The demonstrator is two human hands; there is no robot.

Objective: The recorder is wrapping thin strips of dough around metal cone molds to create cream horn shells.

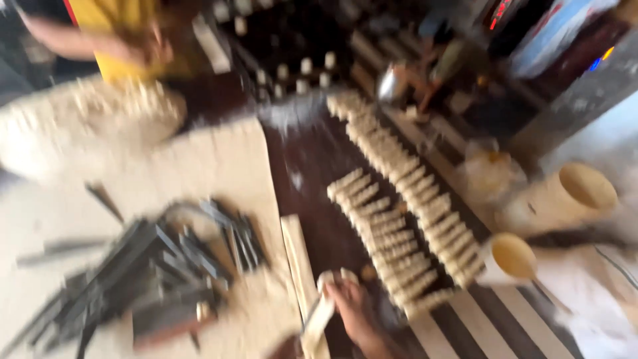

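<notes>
One hand (355,309) at bottom centre, fingers curled on pale wooden piece (319,316) beside upright strip (299,262); which hand, can't tell through blur. Rows of light pegs (399,219) just right on dark bench (312,166), dark metal tools (153,266) left

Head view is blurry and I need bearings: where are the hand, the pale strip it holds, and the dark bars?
hand (353,311), head view, back of the hand.
pale strip (318,320), head view, mid-length.
dark bars (143,269), head view, middle of the pile.
</notes>
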